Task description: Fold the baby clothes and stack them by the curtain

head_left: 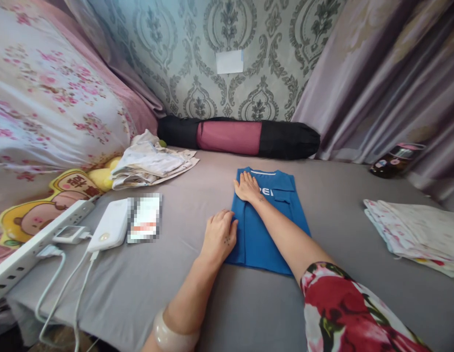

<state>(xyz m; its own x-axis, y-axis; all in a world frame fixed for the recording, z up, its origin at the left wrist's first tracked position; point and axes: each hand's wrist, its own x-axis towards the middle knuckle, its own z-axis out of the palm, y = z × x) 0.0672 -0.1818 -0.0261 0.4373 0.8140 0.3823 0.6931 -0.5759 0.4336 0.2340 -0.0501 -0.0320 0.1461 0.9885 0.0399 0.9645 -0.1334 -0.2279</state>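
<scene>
My blue T-shirt [261, 237] lies folded flat on the grey sheet [338, 200], its neckline pointing away from me. My right hand [248, 187] is spread palm down, holding nothing, on the shirt's upper left corner. My left hand [220, 237] is loosely curled over the left edge lower down; I cannot tell whether its fingers pinch the fabric. Beyond the collar, a strip of sheet runs to the long black-and-pink bag [229, 137] against the wall. To the right, a broad stretch separates the shirt from the folded cloths [419, 232], with the dark bottle [393, 159] farther back. To the left, sheet spans to the white power bank [110, 226], well apart from my left hand.
</scene>
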